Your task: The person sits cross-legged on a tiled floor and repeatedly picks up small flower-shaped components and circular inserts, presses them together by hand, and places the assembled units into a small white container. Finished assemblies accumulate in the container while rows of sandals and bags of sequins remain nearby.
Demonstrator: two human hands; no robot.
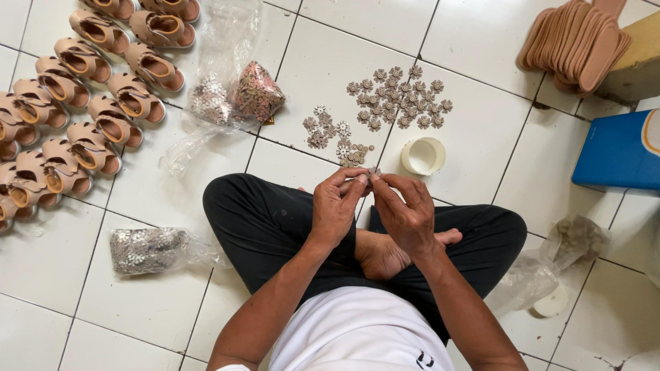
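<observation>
both the left hand and right hand pinch one small beige flower-shaped ornament at their fingertips. it's so tiny a loose pinch could drop it among the little pile of matching flower pieces just beyond the knees.

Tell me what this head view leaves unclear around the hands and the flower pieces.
- Small flower piece: mostly covered by fingertips of left hand and right hand; shape unclear.
- White cup: contents too small to tell.
- Sandals: rows cut by left edge.
- Insoles: stack cut by top edge.
</observation>
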